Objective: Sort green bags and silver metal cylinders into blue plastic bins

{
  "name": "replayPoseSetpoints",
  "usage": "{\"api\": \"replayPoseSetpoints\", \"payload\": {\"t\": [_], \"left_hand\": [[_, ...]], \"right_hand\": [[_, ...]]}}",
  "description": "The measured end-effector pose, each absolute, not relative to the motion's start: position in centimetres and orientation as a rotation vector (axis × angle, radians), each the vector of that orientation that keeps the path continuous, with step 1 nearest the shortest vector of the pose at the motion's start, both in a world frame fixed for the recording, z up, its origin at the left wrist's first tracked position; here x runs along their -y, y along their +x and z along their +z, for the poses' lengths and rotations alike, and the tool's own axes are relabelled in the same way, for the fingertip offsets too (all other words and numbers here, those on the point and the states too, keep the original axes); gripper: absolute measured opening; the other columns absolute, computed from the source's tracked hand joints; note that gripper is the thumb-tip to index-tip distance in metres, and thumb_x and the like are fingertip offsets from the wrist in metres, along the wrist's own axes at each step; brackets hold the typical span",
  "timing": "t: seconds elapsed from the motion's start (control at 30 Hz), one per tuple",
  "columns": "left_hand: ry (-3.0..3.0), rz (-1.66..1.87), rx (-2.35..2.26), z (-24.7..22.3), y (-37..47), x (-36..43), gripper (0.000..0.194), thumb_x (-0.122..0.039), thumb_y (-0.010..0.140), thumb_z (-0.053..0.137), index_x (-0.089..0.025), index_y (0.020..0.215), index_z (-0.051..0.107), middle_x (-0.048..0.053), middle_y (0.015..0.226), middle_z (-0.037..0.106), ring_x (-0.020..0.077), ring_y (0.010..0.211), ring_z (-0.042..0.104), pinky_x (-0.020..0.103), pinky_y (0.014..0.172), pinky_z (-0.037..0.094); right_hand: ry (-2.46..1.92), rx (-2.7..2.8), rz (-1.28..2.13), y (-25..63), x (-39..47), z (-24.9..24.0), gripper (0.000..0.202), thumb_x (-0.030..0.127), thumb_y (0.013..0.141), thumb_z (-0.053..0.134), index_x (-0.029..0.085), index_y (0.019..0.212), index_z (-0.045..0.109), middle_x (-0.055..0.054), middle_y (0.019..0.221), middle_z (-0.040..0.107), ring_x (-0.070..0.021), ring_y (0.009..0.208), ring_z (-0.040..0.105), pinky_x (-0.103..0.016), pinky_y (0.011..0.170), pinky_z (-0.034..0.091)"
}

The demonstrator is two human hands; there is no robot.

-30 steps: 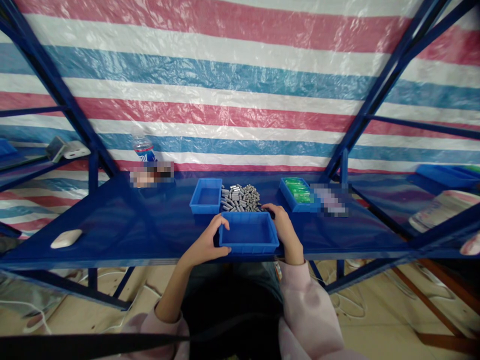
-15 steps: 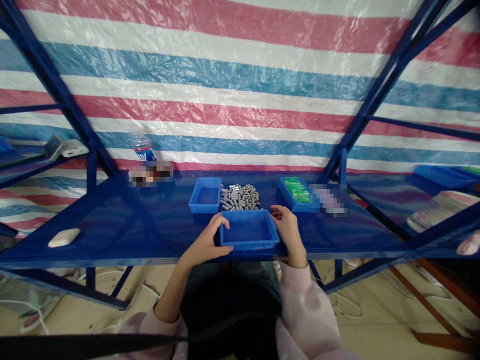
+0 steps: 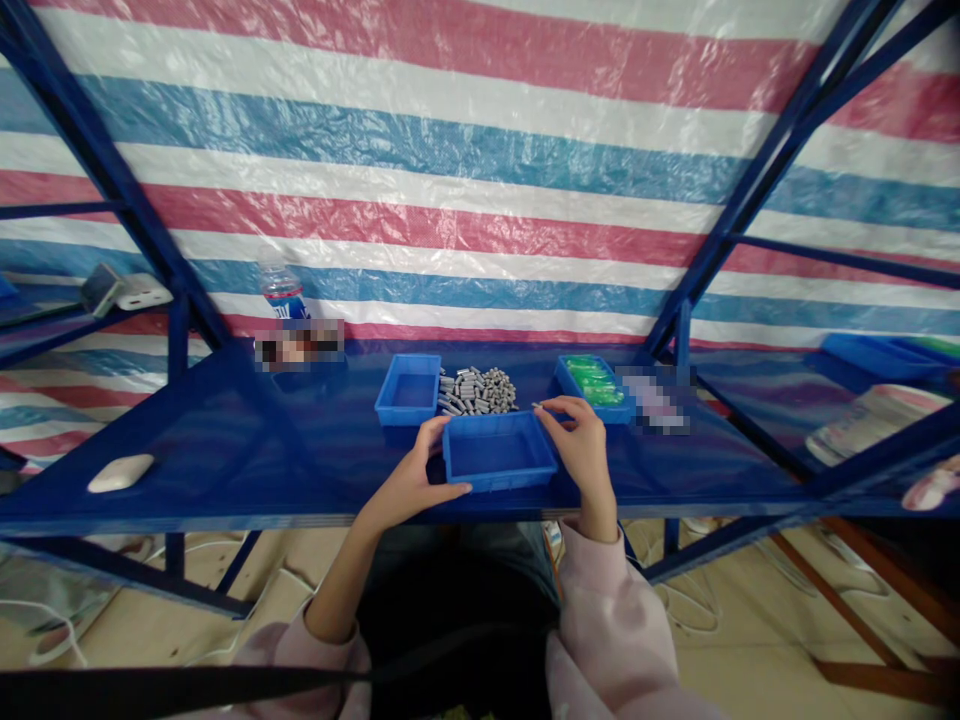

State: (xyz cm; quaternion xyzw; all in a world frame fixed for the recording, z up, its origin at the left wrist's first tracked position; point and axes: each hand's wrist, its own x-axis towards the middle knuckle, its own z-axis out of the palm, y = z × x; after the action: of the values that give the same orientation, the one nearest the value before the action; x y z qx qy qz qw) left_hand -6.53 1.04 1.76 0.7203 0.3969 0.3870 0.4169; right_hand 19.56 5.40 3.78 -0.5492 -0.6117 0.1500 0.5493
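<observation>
Front tray (image 3: pixel 499 452), blue, sits btwn the hands nr the table's (image 3: pixel 300 440) near edge. L hand (image 3: pixel 412 482) grips its left end, thumb on the near side. R hand (image 3: pixel 581 440), at its far right corner, pinches what looks like a small metal pc (image 3: pixel 537 405). Metal pcs (image 3: pixel 480 391) lie heaped beyond both hands; side tray (image 3: pixel 409 388) beyond L hand, green-filled tray (image 3: pixel 624 411) just beyond R hand, white mouse-like item (image 3: pixel 120 473) well left of L hand

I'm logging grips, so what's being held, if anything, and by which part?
The left hand holds the near blue bin by its left end. The right hand seems to pinch a small metal piece; by which part, I can't tell.
</observation>
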Motion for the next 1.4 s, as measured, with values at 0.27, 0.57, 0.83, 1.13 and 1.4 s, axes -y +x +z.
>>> {"api": "replayPoseSetpoints", "payload": {"t": [0.27,0.57,0.83,1.13,1.4], "left_hand": [[1.758,0.957,-1.028,1.5,-6.4,-1.3,0.095,-0.04,0.076,0.074,-0.024,0.148,0.014,0.013,0.153,0.027,0.0303,0.139,0.033,0.05,0.115,0.03],[1.808,0.931,-1.047,1.8,-6.4,-1.2,0.095,-0.04,0.076,0.073,-0.022,0.149,0.015,0.014,0.153,0.029,0.0308,0.138,0.035,0.049,0.113,0.032],[1.833,0.912,-1.06,1.8,-6.5,-1.3,0.095,-0.041,0.076,0.072,-0.021,0.149,0.014,0.015,0.152,0.029,0.0305,0.137,0.036,0.048,0.113,0.033],[1.814,0.936,-1.066,1.4,-6.5,-1.4,0.096,-0.043,0.074,0.074,-0.023,0.148,0.016,0.015,0.151,0.031,0.0315,0.137,0.036,0.05,0.113,0.033],[1.843,0.928,-1.062,1.4,-6.5,-1.3,0.095,-0.043,0.074,0.074,-0.022,0.148,0.017,0.015,0.151,0.032,0.031,0.137,0.037,0.049,0.114,0.032]], "right_hand": [[-1.237,1.928,0.498,17.0,-5.1,4.7,0.008,0.03,0.073,0.074,0.025,0.079,0.074,-0.009,0.128,0.057,-0.0283,0.123,0.049,-0.047,0.106,0.034],[-1.404,2.018,0.455,16.8,-5.3,4.3,0.007,0.024,0.066,0.078,0.022,0.072,0.074,-0.01,0.137,0.051,-0.0329,0.131,0.038,-0.051,0.109,0.027],[-1.233,2.161,0.551,18.8,-6.0,6.7,0.017,0.035,0.077,0.069,0.022,0.086,0.073,-0.011,0.124,0.06,-0.0281,0.126,0.048,-0.043,0.1,0.04],[-1.174,2.192,1.043,22.8,-14.4,8.8,0.031,0.034,0.07,0.068,0.017,0.096,0.068,0.0,0.072,0.067,-0.0124,0.061,0.059,-0.022,0.053,0.047],[-1.185,2.258,1.227,21.4,-15.9,5.6,0.035,0.029,0.062,0.071,0.014,0.093,0.069,0.005,0.058,0.06,-0.0079,0.045,0.049,-0.018,0.041,0.039]]}}
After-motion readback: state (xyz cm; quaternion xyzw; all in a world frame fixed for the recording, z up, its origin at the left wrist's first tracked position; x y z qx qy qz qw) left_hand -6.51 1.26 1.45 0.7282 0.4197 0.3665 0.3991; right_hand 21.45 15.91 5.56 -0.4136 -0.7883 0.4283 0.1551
